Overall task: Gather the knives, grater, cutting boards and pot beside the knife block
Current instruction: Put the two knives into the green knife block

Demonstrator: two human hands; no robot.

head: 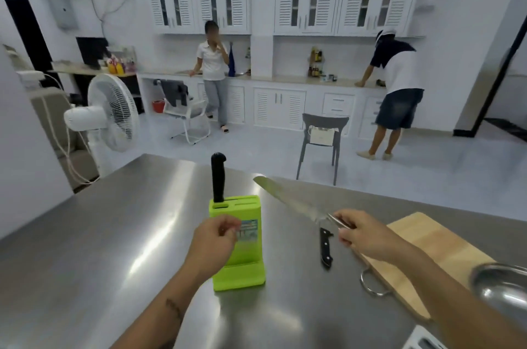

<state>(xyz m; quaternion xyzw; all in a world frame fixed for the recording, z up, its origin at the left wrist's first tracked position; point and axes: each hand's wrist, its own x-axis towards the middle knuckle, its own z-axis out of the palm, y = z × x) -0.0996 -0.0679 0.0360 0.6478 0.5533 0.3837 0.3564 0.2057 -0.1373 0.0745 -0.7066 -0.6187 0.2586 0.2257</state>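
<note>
The green knife block [238,240] stands upright on the steel desk [99,248], about midway between its left and right edges, with one black-handled knife [218,177] already seated in a rear slot. Just right of the block, the right hand [368,234] pinches a long steel-bladed knife [288,200] near its handle end, blade angled up and away toward the far edge. Directly below that grip, a second knife with a black riveted handle [326,247] shows; whether it lies on the desk or hangs from the same hand I cannot tell. The left hand [214,240] hovers loosely curled in front of the block's label, holding nothing; contact with the block is unclear.

The step in hand looks like the knives: bringing the long blade to the block. The next move likely calls for tipping the point down and lining it with a free slot, or laying it flat just beside the block, keeping the edge clear of the left hand.

Toward the desk's right edge lie a wooden cutting board [433,251] with a metal ring, and a steel pot [502,288] at the near right, both yet to be gathered.
</note>
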